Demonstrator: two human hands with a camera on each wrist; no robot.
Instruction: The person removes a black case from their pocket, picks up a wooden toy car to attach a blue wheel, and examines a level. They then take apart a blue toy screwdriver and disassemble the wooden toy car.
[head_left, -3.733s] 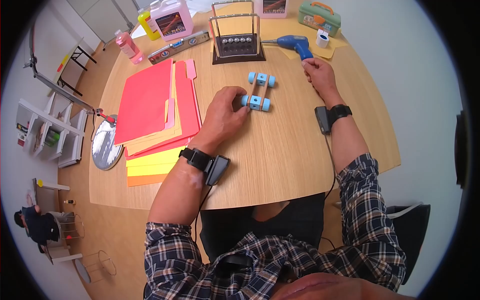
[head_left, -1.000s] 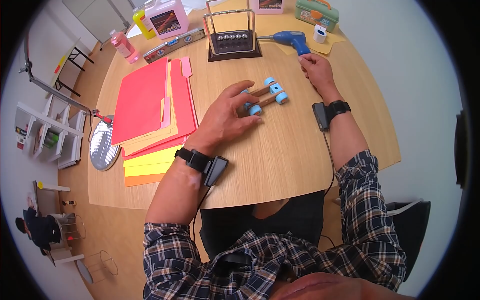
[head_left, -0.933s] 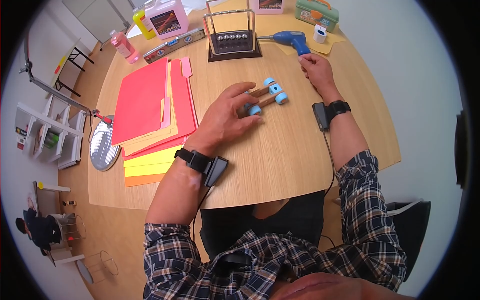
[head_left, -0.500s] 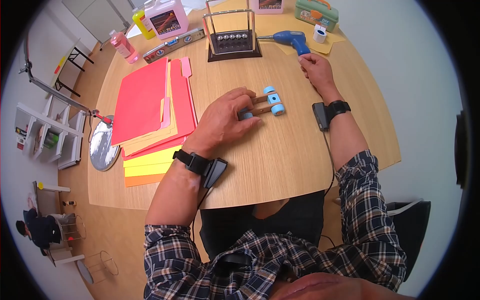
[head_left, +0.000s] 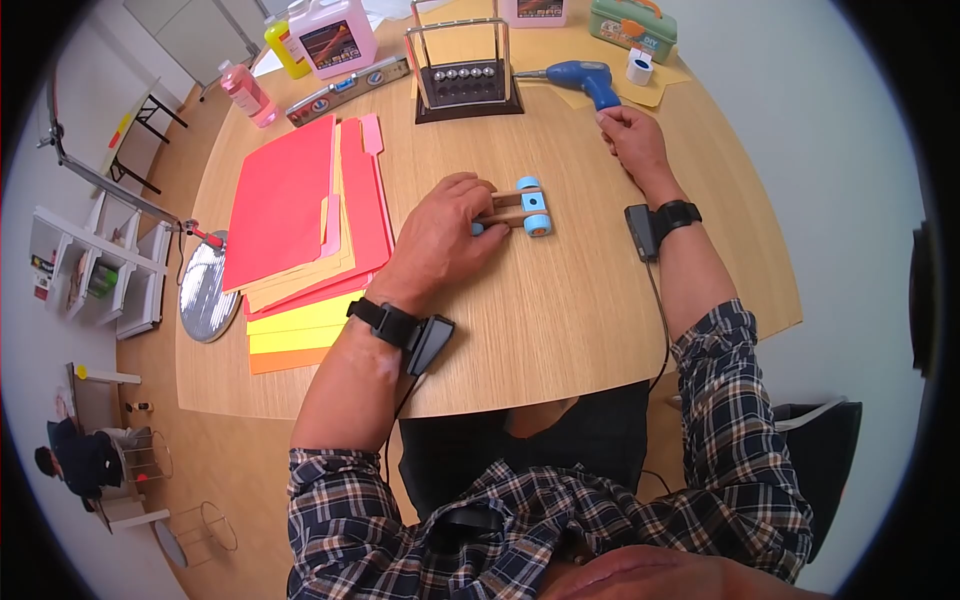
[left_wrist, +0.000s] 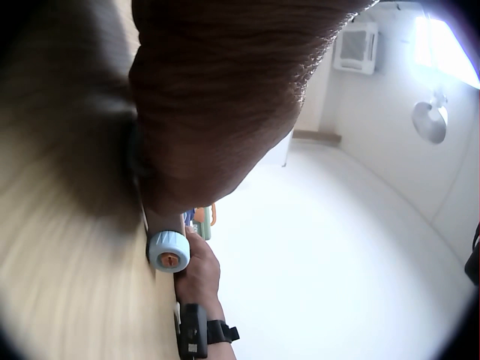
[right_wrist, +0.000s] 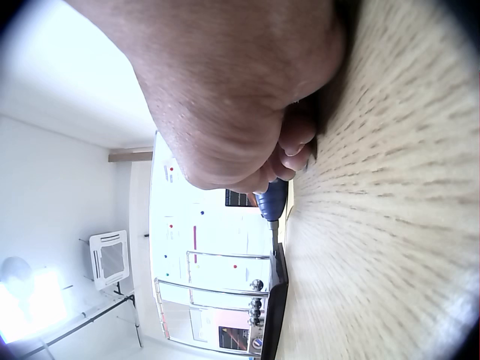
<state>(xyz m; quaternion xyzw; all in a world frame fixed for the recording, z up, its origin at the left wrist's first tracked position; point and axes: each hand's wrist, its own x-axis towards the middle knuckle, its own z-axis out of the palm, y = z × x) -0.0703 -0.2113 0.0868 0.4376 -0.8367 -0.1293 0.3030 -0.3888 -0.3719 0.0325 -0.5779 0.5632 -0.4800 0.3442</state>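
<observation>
A small toy car chassis point(head_left: 515, 217), with light blue wheels and brown wooden side bars, lies on the table in the head view. My left hand point(head_left: 440, 235) grips its left end between fingers and thumb, hiding that axle. One blue wheel point(left_wrist: 169, 251) shows beyond the hand in the left wrist view. My right hand point(head_left: 638, 145) rests on the table, fingers loosely curled, right at the handle end of a blue electric screwdriver point(head_left: 583, 78). In the right wrist view the screwdriver point(right_wrist: 273, 201) shows just past the curled fingers.
A Newton's cradle point(head_left: 465, 85) stands behind the chassis. Red folders point(head_left: 290, 200) and yellow sheets lie at left. Along the back are a spirit level point(head_left: 345, 92), a pink bottle point(head_left: 247, 92), a pink jug point(head_left: 333, 38), a white tape roll point(head_left: 640, 68) and a green toolbox point(head_left: 633, 30).
My left hand has closed round the chassis's left end. The chassis turned from pointing away, through a slant, to lying crosswise, then slid left. My right hand stays by the screwdriver.
</observation>
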